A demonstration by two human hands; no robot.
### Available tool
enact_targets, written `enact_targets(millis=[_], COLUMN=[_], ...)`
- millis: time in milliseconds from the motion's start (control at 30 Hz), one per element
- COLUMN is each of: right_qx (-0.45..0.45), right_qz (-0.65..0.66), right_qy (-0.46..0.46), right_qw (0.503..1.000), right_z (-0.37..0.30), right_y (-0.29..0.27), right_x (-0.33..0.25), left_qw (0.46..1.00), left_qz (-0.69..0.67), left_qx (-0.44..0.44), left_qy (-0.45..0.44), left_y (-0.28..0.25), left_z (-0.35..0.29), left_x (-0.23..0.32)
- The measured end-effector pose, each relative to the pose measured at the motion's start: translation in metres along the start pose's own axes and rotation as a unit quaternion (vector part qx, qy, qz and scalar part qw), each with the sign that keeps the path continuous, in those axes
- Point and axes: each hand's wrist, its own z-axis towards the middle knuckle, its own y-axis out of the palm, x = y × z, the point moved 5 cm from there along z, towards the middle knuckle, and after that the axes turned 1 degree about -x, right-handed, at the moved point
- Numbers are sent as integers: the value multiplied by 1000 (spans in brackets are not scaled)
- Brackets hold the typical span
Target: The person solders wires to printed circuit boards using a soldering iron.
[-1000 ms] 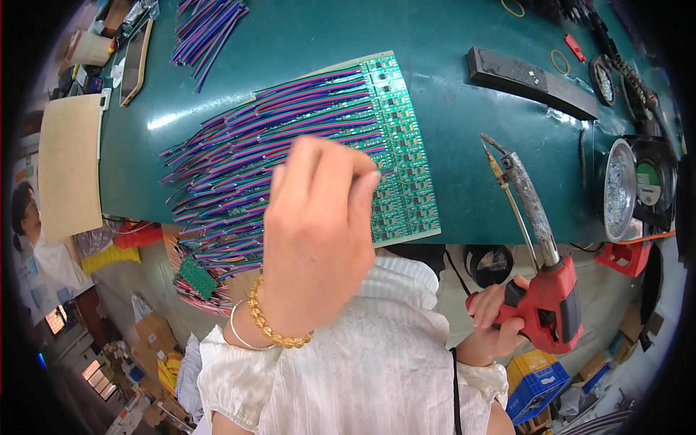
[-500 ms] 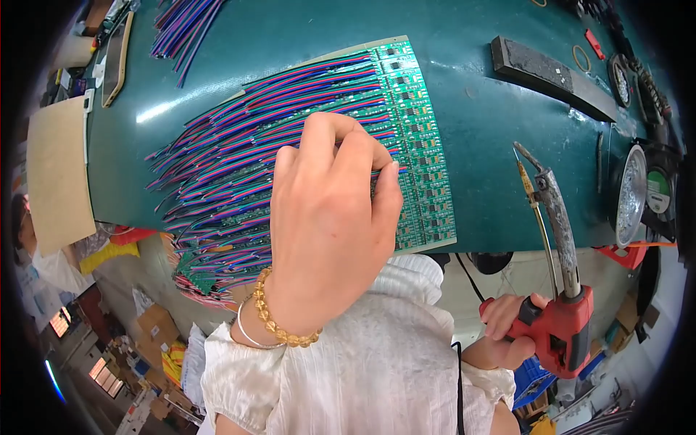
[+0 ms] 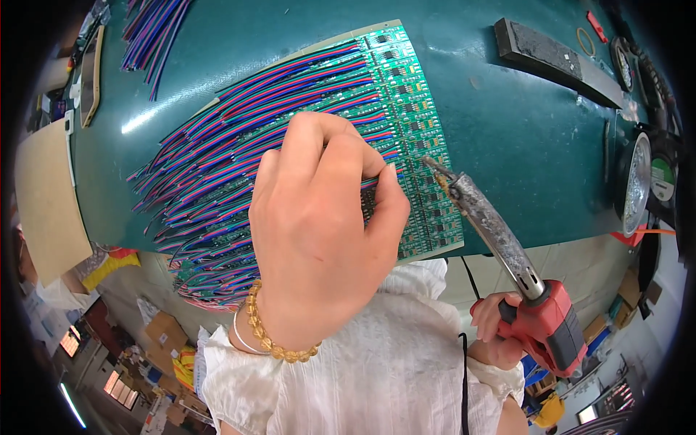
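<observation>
A green circuit board panel (image 3: 415, 94), crossed by several flat strips of red, blue, green and black wires (image 3: 290, 72), lies on the teal table. Over its middle my left hand (image 3: 319, 217) is pinched at the wire ends, gripping a wire strip whose tips poke out by the thumb; the palm hides much of the wires below. My right hand (image 3: 500, 337) is wrapped around the handle of a red and grey soldering gun (image 3: 547, 326). Its dark tip is over the board's component strip, just right of my left fingertips. Whether the tip touches cannot be told.
A loose bundle of wires (image 3: 152, 40) lies at the far left. A dark rectangular bar (image 3: 558, 61) sits at the far right, with a round metal dish (image 3: 635, 185) and a solder spool (image 3: 661, 179) nearer the right edge. Brown cardboard (image 3: 47, 199) lies left.
The soldering gun has swung left, its tip moving from over the bare table to the board beside my left fingertips. My left hand stays pinched at the wires.
</observation>
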Motion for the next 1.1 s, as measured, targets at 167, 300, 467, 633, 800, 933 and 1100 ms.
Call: enact_targets(millis=[167,300,467,633,800,933,1100], right_qx=[12,2,41,102,80,33,93], right_qz=[-11,13,108,63,-17,-14,64], right_qy=[230,190,164,114,398,335,195], right_qw=[973,982,980,986,914,942,974], right_z=[5,6,10,-9,-3,-2,7], right_y=[-1,-1,1,-5,-2,-2,8], right_x=[-7,-9,-15,-9,-31,-23,-21], left_qw=[1000,1000,999,999,1000,1000,1000], left_qz=[14,10,27,19,9,3,-9], left_qx=[14,23,34,30,24,14,7], left_qy=[-4,-2,11,5,4,3,9], left_y=[1,3,2,2,1,-1,-1], left_z=[-2,-2,-3,-3,-3,-3,-4], left_x=[0,0,0,1,0,-1,-1])
